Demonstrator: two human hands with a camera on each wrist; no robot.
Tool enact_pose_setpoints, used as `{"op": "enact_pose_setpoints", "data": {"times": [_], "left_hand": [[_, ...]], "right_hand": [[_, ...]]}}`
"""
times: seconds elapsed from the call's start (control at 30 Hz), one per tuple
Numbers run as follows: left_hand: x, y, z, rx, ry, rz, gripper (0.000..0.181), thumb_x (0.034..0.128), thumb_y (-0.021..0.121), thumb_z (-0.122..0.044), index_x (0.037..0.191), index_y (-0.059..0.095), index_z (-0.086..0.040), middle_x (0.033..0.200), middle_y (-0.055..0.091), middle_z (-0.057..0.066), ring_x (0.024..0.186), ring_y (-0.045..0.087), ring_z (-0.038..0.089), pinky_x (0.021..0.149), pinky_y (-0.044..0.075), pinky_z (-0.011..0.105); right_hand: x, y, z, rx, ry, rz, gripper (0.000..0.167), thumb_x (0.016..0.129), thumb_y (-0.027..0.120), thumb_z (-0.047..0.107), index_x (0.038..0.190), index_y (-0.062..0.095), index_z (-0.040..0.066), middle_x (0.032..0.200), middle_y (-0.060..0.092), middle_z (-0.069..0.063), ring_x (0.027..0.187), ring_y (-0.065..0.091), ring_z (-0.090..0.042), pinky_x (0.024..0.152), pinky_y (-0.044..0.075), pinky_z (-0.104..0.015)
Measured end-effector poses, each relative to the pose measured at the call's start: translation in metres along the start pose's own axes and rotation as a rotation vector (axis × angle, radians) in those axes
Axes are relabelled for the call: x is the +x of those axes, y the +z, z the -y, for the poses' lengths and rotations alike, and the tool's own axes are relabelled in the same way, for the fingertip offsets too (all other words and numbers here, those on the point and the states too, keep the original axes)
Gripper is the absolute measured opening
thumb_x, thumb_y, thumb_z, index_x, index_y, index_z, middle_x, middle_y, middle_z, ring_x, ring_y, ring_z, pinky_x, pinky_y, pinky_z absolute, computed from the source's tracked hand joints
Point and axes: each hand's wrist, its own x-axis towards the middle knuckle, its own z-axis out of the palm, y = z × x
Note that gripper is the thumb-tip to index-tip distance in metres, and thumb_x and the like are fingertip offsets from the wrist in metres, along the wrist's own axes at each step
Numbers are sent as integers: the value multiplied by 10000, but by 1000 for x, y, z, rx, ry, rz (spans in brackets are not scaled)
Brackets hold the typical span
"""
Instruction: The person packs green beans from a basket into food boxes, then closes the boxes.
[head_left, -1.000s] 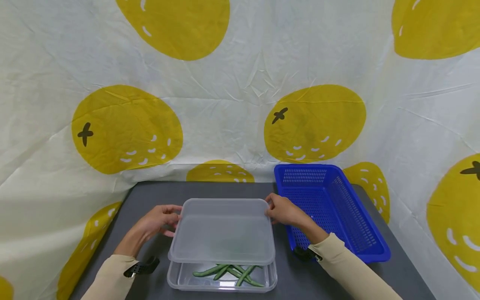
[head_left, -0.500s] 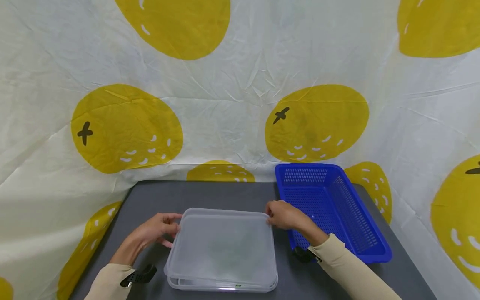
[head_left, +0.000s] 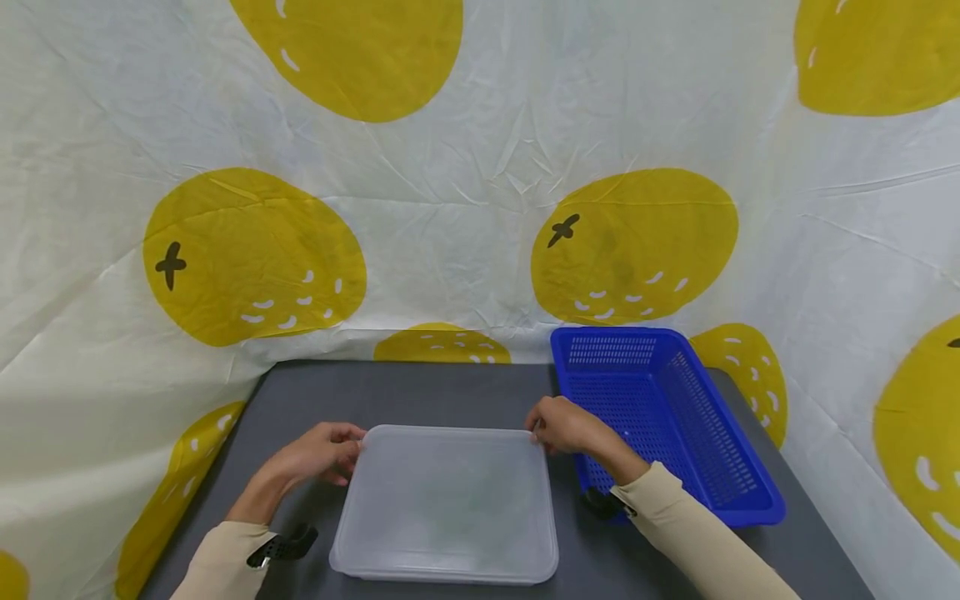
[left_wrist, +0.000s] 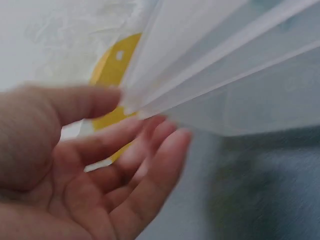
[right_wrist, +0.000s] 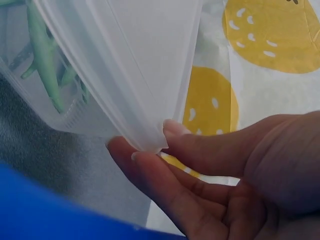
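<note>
A frosted plastic lid [head_left: 450, 504] lies over a clear plastic container [right_wrist: 82, 117], covering nearly all of it in the head view. At the lid's far left corner, my left hand [head_left: 318, 454] pinches the rim between thumb and fingers. My right hand [head_left: 572, 427] pinches the far right corner, thumb above and fingertips below, as the right wrist view shows. Green beans [right_wrist: 44, 60] show through the container's wall there. From the head they are only a faint green blur. Whether the lid's near edge is seated on the rim cannot be told.
A blue perforated basket [head_left: 738, 454] stands on the grey table [head_left: 420, 387], close to my right hand and forearm. Behind the table hangs a white cloth [head_left: 450, 250] printed with yellow fruit.
The lid has come down and toward me over the container, hiding the beans from the head view. It was skewed half a second ago and now lines up with the container. Both hands stayed at its corners.
</note>
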Motion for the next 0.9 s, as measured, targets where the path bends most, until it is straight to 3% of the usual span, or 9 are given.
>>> {"op": "enact_pose_setpoints", "data": {"times": [0.1,0.2,0.37,0.53,0.73,0.83,0.9], "left_hand": [[6,5,3,-15,-16,-111,278,1021,604,-194,1171,677,29,891,693,99,785,678,214,659,593,382],[11,8,3,-37,-32,-169,222,1005,598,-125,1097,700,49,858,696,96,755,673,201,642,594,364],[15,10,4,-58,-27,-187,210,980,568,-42,1069,701,93,823,702,92,722,669,191,631,594,348],[18,10,4,-82,-20,-188,210,971,574,-31,1068,702,105,805,694,92,713,666,188,632,597,346],[15,12,8,-100,-26,-203,245,989,592,-93,1134,691,79,881,708,108,766,675,201,661,600,365],[9,14,13,-126,-38,-198,285,999,616,-146,1195,670,53,944,712,112,813,679,214,685,600,385],[4,14,17,-148,-45,-182,338,998,634,-184,1245,639,47,985,707,114,848,677,220,702,600,398]], "right_hand": [[0,2,0,-15,-6,-28,123,931,666,-28,986,772,1,761,698,-65,620,662,-201,606,555,-327],[0,5,0,-46,-16,-54,119,927,679,-14,869,777,23,679,688,-70,574,606,-154,577,498,-296],[0,9,-1,-77,-27,-76,219,927,653,-25,735,730,48,659,678,-64,545,540,-127,532,407,-272],[0,9,0,-88,-12,-67,228,941,634,-26,735,701,43,650,665,-68,559,535,-146,547,396,-279],[-2,10,1,-78,-7,-92,153,943,616,-38,834,708,16,764,681,-88,616,549,-146,576,438,-303],[-6,15,2,-86,-20,-138,59,949,639,-6,958,696,-15,895,692,-93,755,616,-178,676,517,-361],[-11,19,4,-76,-34,-160,125,957,648,14,1070,673,-33,1011,691,-115,890,647,-223,775,543,-411]]}}
